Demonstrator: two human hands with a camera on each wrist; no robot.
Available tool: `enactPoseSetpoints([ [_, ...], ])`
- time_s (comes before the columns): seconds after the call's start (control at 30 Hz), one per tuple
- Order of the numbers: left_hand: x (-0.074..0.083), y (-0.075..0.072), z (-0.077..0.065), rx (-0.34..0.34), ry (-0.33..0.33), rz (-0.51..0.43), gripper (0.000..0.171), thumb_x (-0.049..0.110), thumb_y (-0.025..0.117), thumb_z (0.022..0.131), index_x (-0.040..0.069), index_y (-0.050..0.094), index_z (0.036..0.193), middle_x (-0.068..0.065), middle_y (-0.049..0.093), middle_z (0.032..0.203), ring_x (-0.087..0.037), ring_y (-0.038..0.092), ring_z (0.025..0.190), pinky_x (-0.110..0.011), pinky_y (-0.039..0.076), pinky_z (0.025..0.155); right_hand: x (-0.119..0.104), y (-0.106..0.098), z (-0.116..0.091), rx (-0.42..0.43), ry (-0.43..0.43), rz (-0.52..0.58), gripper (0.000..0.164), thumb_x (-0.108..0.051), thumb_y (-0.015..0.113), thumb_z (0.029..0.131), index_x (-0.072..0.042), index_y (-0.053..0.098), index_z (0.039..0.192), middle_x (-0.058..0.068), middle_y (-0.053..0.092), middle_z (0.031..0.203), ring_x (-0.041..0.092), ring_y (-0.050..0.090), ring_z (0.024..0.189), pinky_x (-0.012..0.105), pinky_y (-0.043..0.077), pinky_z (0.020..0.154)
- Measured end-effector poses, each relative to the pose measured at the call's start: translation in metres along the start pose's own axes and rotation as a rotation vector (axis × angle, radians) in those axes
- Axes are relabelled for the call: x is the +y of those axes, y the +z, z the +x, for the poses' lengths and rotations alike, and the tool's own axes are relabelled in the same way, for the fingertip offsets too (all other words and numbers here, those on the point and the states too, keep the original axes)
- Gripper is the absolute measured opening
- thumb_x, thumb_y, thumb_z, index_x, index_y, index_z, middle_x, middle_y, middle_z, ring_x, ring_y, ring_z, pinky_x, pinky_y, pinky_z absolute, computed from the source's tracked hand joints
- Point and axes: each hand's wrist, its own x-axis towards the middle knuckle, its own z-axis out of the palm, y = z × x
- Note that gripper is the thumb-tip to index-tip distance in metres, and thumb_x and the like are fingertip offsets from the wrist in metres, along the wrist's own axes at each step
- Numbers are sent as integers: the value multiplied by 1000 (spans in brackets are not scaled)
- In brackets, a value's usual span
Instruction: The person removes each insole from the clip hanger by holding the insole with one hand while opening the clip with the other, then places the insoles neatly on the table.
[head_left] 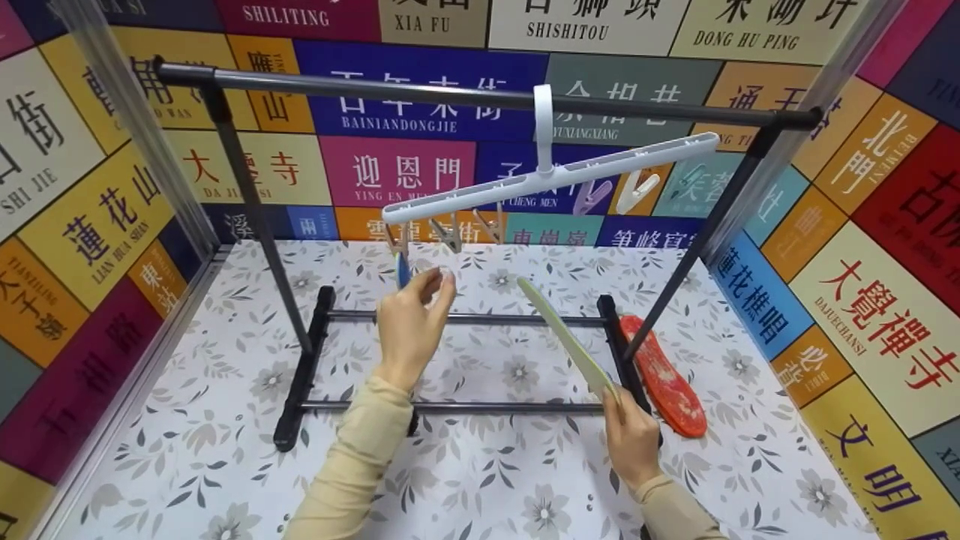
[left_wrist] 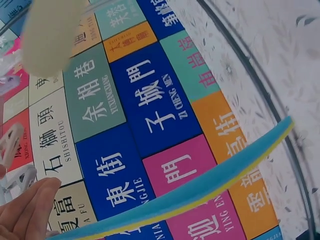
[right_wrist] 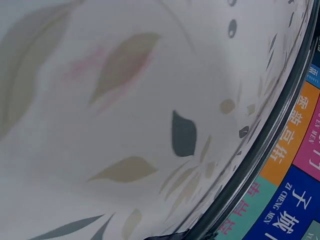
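Note:
My left hand [head_left: 411, 322] is raised below the left end of a white clip hanger [head_left: 480, 193], fingers loosely bent, with nothing visible between them. Just behind it is a blue insole [head_left: 403, 270] under a clip; the hand hides its lower part. In the left wrist view the blue insole [left_wrist: 200, 185] has a yellow edge, and fingers [left_wrist: 32, 210] are close to a clip [left_wrist: 20, 180]. My right hand [head_left: 631, 439] pinches the near end of a yellow-green insole [head_left: 562, 334], seen nearly edge-on. The right wrist view does not show this hand.
The hanger hooks over the top bar [head_left: 450, 94] of a black rack. Other clips [head_left: 637, 191] hang from it. Right of the rack's foot a red insole [head_left: 664, 379] lies on the floral tablecloth [head_left: 517, 480]. Walls with colored sign panels [head_left: 409, 169] enclose the space.

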Motion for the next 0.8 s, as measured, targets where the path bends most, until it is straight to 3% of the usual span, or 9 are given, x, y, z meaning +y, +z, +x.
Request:
enactPoseSetpoints([
  [0.1, 1, -2, -12, -17, -6, -5, 34, 34, 67, 93, 3, 75, 106, -11, 77, 92, -23, 76, 77, -38, 59, 74, 3, -5, -4, 2, 1, -15, 13, -6, 65, 94, 5, 70, 99, 18, 72, 78, 27, 64, 56, 35, 49, 51],
  [0.2, 2, -4, -23, -25, -14, -20, 37, 35, 67, 93, 2, 75, 106, -12, 77, 93, -24, 76, 79, -37, 60, 75, 8, -10, -7, 24, -23, -35, 24, -16, 62, 98, 6, 70, 100, 19, 73, 81, 28, 66, 59, 33, 51, 53],
  [0.3, 1, -5, -34, -22, -19, -34, 36, 35, 69, 92, 2, 75, 106, -12, 77, 92, -24, 76, 80, -37, 60, 75, 13, -17, -9, 44, -37, -40, 29, -21, 61, 99, 6, 71, 100, 18, 73, 84, 29, 67, 65, 24, 54, 62],
  [0.43, 0, -5, -46, -21, -19, -38, 33, 32, 71, 91, 2, 75, 104, -11, 77, 92, -23, 76, 80, -35, 60, 75, 22, -30, -13, 58, -9, -68, 22, -15, 65, 96, 5, 71, 102, 19, 73, 85, 32, 66, 72, 15, 50, 77],
  [0.5, -1, -3, -53, -33, -23, -43, 31, 30, 71, 91, 2, 75, 105, -11, 77, 92, -24, 76, 81, -34, 60, 75, 28, -37, -15, 54, 1, -107, 20, -13, 66, 94, 5, 71, 102, 20, 73, 83, 34, 67, 72, 19, 51, 77],
  [0.67, 0, 0, -66, -68, -45, -48, 30, 28, 70, 92, 2, 75, 105, -10, 77, 91, -24, 76, 79, -34, 60, 74, 41, -59, -21, 15, 38, -188, 17, -5, 67, 90, 7, 69, 102, 26, 71, 80, 42, 67, 66, 43, 50, 64],
  [0.8, 2, 1, -73, -87, -59, -50, 30, 29, 69, 92, 3, 75, 105, -10, 77, 90, -23, 76, 77, -34, 60, 73, 54, -78, -24, -3, 39, -231, 19, -6, 64, 92, 9, 67, 102, 30, 69, 80, 47, 65, 64, 51, 48, 59],
])
